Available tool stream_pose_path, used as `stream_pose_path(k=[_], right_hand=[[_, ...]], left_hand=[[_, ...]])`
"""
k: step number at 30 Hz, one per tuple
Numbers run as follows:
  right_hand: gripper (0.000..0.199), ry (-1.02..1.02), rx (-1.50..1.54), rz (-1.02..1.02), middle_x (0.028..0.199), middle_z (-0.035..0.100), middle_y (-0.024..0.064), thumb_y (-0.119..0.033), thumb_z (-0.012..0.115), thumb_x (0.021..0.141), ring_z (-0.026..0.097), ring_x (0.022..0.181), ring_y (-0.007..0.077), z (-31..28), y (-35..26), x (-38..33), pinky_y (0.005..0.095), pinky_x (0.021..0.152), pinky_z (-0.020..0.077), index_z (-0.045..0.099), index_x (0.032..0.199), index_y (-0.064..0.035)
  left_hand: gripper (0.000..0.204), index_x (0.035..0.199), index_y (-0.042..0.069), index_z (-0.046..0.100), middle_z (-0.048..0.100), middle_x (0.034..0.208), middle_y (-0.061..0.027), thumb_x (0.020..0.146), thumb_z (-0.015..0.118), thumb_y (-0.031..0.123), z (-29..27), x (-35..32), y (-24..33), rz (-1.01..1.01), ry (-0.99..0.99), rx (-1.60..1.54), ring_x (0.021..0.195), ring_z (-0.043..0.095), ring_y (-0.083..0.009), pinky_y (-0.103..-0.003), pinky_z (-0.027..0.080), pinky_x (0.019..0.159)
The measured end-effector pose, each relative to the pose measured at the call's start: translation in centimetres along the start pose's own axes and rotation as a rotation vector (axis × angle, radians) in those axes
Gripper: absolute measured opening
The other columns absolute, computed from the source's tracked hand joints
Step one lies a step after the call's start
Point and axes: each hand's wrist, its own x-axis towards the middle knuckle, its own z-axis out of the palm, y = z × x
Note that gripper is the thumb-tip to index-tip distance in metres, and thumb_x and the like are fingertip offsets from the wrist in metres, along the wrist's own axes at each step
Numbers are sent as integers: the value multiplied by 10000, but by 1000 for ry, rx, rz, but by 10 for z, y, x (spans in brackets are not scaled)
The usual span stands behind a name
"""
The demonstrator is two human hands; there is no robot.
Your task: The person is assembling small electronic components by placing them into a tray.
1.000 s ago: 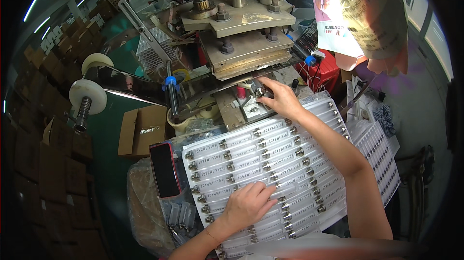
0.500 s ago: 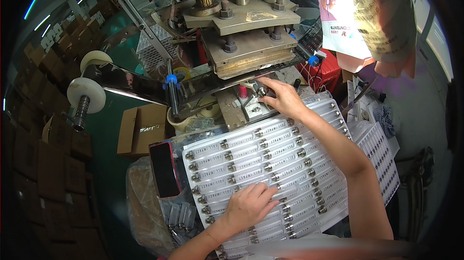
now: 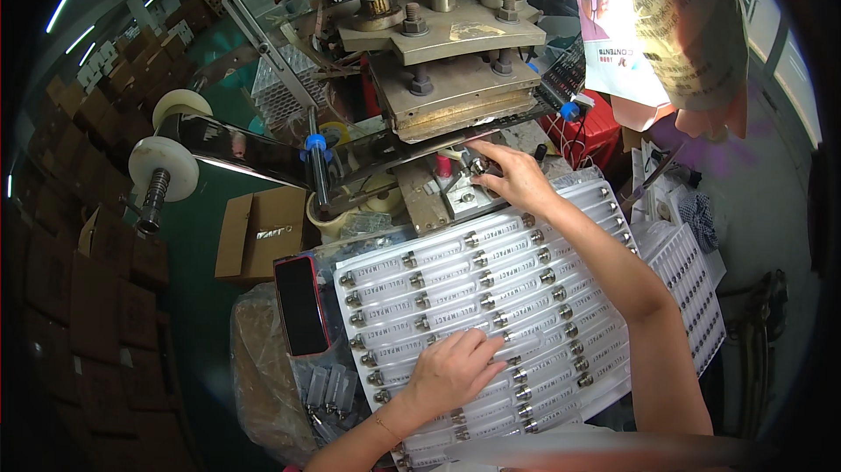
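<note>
A wide white plastic tray (image 3: 491, 297) is spread across the middle, filled with rows of clear tubes, each with a small silver metal cap and a white label strip. The left hand (image 3: 451, 371) is laid flat on the lower rows, its fingers (image 3: 477, 345) spread open and pressed on the tubes; nothing is gripped. Just beside the thumb side of that hand, a flat phone in a red case (image 3: 302, 304) is seen at the tray's left edge. Under it a crinkly clear plastic bag (image 3: 263, 367) is bunched.

The right hand (image 3: 512, 176) is stretched out past the tray's far edge. Its fingertips (image 3: 480, 156) are pinched together on a small silver metal part (image 3: 473, 170); how firmly it is held cannot be told, since the part is tiny. Right above those fingers a heavy grey metal press with big bolts (image 3: 447, 60) is hung. Beside the press, to the left, a white plastic reel of dark shiny tape (image 3: 166, 165) and a brown cardboard box (image 3: 258, 231) are found. A pink and white paper sign (image 3: 613, 42) is hung above the right arm, and a red box (image 3: 596, 134) is set under it.
</note>
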Motion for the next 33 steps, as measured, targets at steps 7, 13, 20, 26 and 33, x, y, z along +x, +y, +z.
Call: stream_pose_path(k=[7, 13, 20, 26, 33], right_hand=[[555, 23, 3, -32, 1085, 641, 126, -211, 730, 771, 614, 970, 318, 3, 2, -1, 403, 850, 491, 531, 1283, -137], [551, 31, 2, -21, 1101, 639, 129, -214, 730, 771, 611, 988, 326, 2, 4, -1, 406, 858, 490, 533, 1279, -133], [557, -53, -9, 64, 1216, 606, 142, -207, 736, 772, 598, 1084, 312, -4, -5, 2, 387, 905, 486, 538, 1285, -120], [666, -79, -34, 99, 1249, 573, 160, -267, 751, 755, 582, 1103, 321, -7, -4, -1, 398, 912, 480, 467, 1339, -122], [558, -87, -148, -98, 1142, 590, 129, -178, 703, 789, 603, 977, 293, -66, -23, -60, 379, 836, 494, 501, 1305, -119]], left_hand=[[270, 996, 90, 654, 562, 817, -31, 774, 721, 228, 0, -1, -1, 7, 1, -3, 697, 596, -180, -284, 492, 565], [269, 994, 92, 655, 563, 817, -30, 772, 722, 229, -1, 1, 0, 1, -4, -4, 697, 596, -178, -287, 493, 559], [262, 988, 101, 657, 569, 813, -25, 770, 724, 230, 1, 1, 0, 1, 9, 0, 692, 597, -179, -284, 492, 559], [264, 999, 101, 671, 582, 816, -32, 769, 727, 219, -1, 0, 1, -23, 17, -32, 678, 603, -182, -289, 496, 563], [297, 1018, 85, 685, 630, 797, -54, 732, 761, 114, -32, 8, -2, -283, 140, -157, 605, 587, -147, -262, 483, 557]])
